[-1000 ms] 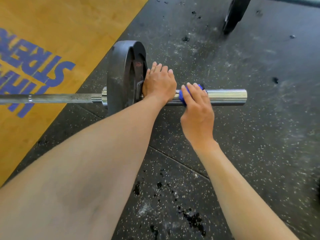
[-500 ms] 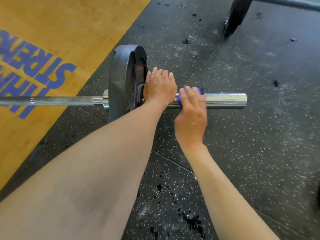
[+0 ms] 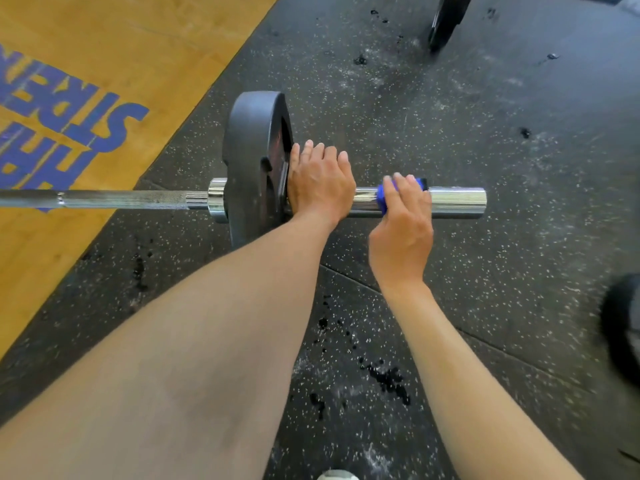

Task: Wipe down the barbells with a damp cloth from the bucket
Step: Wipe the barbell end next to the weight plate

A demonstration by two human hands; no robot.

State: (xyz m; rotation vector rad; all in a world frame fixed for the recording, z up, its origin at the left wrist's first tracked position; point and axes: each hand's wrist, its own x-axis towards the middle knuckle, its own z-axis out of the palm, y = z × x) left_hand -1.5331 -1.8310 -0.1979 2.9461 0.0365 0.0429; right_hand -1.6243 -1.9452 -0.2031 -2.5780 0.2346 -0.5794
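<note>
Seen from above, two bare forearms reach forward over a black speckled rubber floor (image 3: 519,237), with dark wet spots (image 3: 388,379) on it between the arms. The right hand (image 3: 401,233) curls over a blue cloth (image 3: 382,197) and presses it around the chrome sleeve (image 3: 457,202) of a barbell (image 3: 121,199). Only small bits of cloth show past the fingers. Just to its left, the left hand (image 3: 320,185) rests over the same sleeve, fingers close together and bent down over the far side, its edge touching a black plate (image 3: 252,161). Whether the thumb wraps under cannot be seen. The bar's long axis runs straight left to right; the sleeve's free end points right, past the right hand, and the thin knurled shaft runs off to the left of the plate. Far left of the hands lies a wooden platform (image 3: 156,46) with large blue letters (image 3: 69,112), upside down and cut off; "STRE" can be made out. Beyond the right hand stands another dark plate (image 3: 446,22), on edge.
</note>
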